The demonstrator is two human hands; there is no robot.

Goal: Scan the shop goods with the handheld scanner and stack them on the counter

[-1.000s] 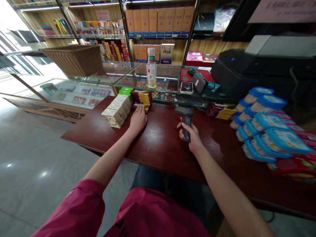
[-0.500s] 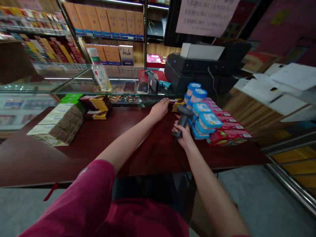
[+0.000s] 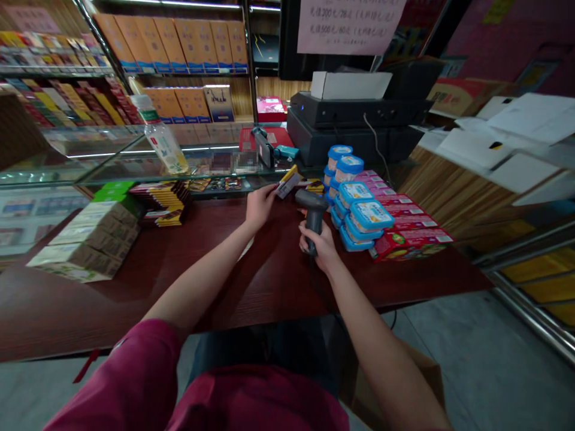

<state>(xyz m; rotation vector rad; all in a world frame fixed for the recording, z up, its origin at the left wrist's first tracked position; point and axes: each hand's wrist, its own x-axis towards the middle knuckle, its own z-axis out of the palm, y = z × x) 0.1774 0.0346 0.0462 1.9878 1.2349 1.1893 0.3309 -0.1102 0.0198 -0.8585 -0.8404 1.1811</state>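
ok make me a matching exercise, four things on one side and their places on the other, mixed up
1. scanner
2. small packet
3. plastic bottle
4. blue-lidded tubs

A. standing on the glass counter
B. in the right hand
C. beside the red boxes
D. in the left hand

Pairs: 1-B; 2-D; 3-A; 4-C

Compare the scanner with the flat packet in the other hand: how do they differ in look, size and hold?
The scanner is dark grey with a head on a handle, while the packet is flat, with a pale face and a yellow edge. The scanner looks larger than the packet. The right hand wraps around the scanner's handle; the left hand holds the packet by one end. Both are held in hand.
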